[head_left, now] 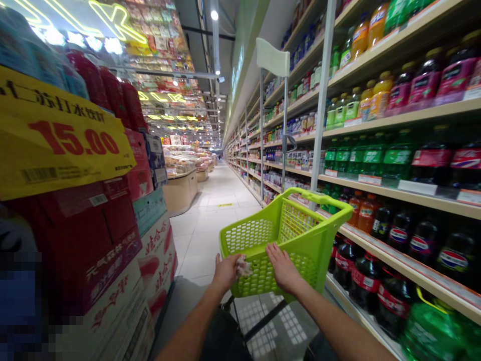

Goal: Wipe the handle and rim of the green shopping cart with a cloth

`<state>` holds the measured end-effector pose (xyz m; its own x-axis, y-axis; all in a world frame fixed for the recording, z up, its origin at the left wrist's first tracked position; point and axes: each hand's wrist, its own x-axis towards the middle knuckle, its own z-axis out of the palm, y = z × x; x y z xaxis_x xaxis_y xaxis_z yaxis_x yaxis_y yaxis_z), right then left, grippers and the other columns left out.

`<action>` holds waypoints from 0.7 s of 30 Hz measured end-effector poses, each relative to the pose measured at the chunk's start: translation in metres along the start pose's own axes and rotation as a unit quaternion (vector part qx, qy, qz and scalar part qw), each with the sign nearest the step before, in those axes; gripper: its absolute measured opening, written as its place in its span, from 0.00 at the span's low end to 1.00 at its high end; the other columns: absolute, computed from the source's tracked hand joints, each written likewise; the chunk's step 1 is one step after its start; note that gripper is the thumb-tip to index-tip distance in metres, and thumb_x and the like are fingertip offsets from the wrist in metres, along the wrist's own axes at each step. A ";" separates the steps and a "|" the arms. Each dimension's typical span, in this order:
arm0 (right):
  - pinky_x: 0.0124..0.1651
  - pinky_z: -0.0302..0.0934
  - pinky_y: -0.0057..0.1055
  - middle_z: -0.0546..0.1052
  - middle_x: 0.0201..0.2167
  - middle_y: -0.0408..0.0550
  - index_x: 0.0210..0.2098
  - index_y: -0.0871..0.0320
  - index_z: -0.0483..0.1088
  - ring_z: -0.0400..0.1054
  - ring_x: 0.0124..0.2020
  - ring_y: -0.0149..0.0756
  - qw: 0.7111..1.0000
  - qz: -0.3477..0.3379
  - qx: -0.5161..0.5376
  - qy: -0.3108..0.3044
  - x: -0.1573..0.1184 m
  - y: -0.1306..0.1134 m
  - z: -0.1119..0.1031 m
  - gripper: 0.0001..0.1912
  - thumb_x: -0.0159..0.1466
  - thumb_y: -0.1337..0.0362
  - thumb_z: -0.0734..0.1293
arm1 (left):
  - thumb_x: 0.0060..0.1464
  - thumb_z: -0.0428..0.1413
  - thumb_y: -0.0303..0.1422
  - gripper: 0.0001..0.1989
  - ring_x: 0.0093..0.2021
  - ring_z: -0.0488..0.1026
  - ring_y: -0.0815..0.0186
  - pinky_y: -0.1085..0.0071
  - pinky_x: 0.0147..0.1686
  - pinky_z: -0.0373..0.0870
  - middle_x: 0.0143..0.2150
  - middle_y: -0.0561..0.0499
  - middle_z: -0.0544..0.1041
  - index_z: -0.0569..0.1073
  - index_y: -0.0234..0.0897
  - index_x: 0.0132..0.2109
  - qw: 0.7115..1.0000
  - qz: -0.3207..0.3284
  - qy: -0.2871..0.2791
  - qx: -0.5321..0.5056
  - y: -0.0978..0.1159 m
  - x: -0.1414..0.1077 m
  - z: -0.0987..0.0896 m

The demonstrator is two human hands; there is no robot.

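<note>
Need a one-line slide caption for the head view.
Left hand holds a crumpled whitish wad; right hand rests against a lime-green shopping cart beside soda shelves.

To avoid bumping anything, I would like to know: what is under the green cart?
Under the cart, a dark bar and tiled floor with a grid of light and shadow are visible. The cart, right arm and legs cover the rest; what lies there cannot be seen.

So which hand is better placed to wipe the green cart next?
Probably the left hand: it holds a crumpled tissue or cloth, close to the side of the cart. The right hand lies on the cart, fingers out, with no wipe showing.
</note>
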<state>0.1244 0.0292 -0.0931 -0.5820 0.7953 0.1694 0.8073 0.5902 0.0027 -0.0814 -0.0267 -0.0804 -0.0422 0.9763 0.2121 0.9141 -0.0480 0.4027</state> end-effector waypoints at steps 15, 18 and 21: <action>0.57 0.36 0.52 0.59 0.57 0.49 0.53 0.56 0.59 0.43 0.61 0.40 0.992 -0.007 0.129 0.008 -0.008 0.030 -0.012 0.32 0.48 0.76 0.54 | 0.48 0.44 0.21 0.20 0.48 0.67 0.65 0.48 0.57 0.35 0.48 0.51 0.72 0.69 0.42 0.46 0.991 0.108 0.064 -0.045 0.048 -0.007 0.027; 0.57 0.41 0.50 0.62 0.54 0.50 0.51 0.57 0.62 0.44 0.60 0.41 0.985 -0.009 0.167 0.026 -0.012 0.019 -0.005 0.29 0.49 0.74 0.54 | 0.47 0.46 0.20 0.20 0.49 0.66 0.63 0.48 0.57 0.38 0.49 0.49 0.71 0.69 0.41 0.46 0.989 0.066 0.133 0.005 0.037 0.000 0.020; 0.56 0.44 0.46 0.63 0.53 0.51 0.51 0.59 0.62 0.43 0.60 0.42 0.982 -0.026 0.183 0.046 -0.016 0.016 0.006 0.30 0.48 0.75 0.55 | 0.49 0.46 0.20 0.21 0.51 0.65 0.63 0.48 0.57 0.38 0.52 0.48 0.69 0.66 0.41 0.49 0.980 0.061 0.187 0.037 0.040 0.013 0.015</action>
<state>0.1461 0.0273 -0.1017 -0.5962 0.7572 0.2668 0.6783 0.6528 -0.3373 -0.0394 -0.0131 -0.0751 -0.0626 0.8176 0.5724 0.9476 -0.1313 0.2912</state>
